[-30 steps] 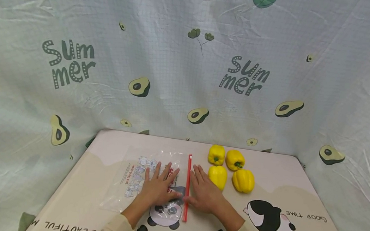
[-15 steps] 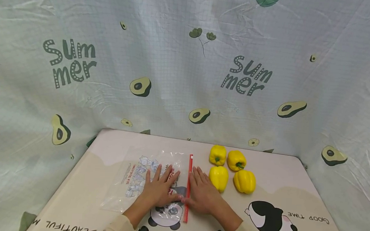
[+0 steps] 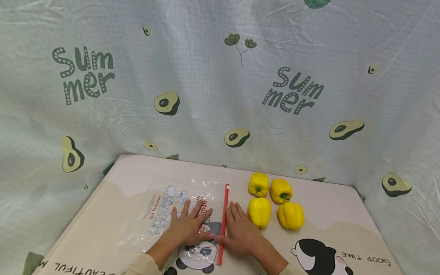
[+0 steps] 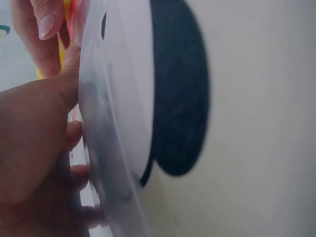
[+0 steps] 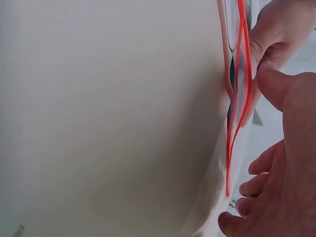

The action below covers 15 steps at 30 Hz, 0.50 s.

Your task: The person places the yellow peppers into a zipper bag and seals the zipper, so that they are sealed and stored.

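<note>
A clear plastic zip bag [image 3: 142, 229] with blue and red print lies flat on the table, its red zip edge [image 3: 224, 222] toward the right. My left hand [image 3: 187, 229] rests on the bag with fingers spread, the thumb reaching to the red edge. Just right of that edge is my right hand [image 3: 245, 235], fingers straight and side by side, its thumb meeting the left thumb at the strip. In the right wrist view the red mouth [image 5: 245, 74] bows slightly apart in the middle. Neither hand grips anything.
Several yellow bell peppers stand in a cluster behind and right of the right hand, the nearest pepper [image 3: 259, 212] close to its fingers. The table cover [image 3: 336, 212] carries panda drawings and lettering. A patterned curtain [image 3: 201, 69] hangs behind the table.
The left hand's fingers have slid slightly toward the body on the bag, and the right fingertips have drawn back a little. Bag and peppers stay in place.
</note>
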Each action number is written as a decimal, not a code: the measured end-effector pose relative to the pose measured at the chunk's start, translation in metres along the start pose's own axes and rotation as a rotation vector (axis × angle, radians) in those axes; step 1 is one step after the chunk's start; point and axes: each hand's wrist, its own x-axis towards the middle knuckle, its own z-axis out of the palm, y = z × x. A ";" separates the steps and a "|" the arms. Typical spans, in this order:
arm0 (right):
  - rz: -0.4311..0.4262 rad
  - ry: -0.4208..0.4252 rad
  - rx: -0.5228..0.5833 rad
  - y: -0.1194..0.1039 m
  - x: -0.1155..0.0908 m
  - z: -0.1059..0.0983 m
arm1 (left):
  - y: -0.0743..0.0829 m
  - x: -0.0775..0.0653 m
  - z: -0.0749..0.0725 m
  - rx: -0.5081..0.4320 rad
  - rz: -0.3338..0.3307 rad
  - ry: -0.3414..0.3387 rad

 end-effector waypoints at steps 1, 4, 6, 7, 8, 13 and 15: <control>0.003 -0.005 0.013 0.000 0.000 0.000 | 0.000 0.000 0.000 -0.005 0.001 -0.005; 0.018 -0.028 0.051 0.002 0.000 0.001 | -0.002 0.002 0.000 -0.017 0.005 -0.019; 0.026 -0.043 0.082 0.003 0.000 0.001 | -0.002 0.002 0.000 -0.021 0.009 -0.027; 0.028 -0.046 0.099 0.004 -0.001 0.001 | -0.003 0.002 0.000 -0.025 0.011 -0.031; 0.031 -0.051 0.120 0.004 -0.001 0.001 | -0.003 0.002 -0.001 -0.030 0.013 -0.036; 0.024 -0.038 0.202 0.008 -0.004 0.001 | -0.005 0.001 -0.004 -0.054 0.019 -0.059; 0.016 -0.033 0.210 0.010 -0.005 0.002 | -0.006 0.001 -0.005 -0.058 0.021 -0.064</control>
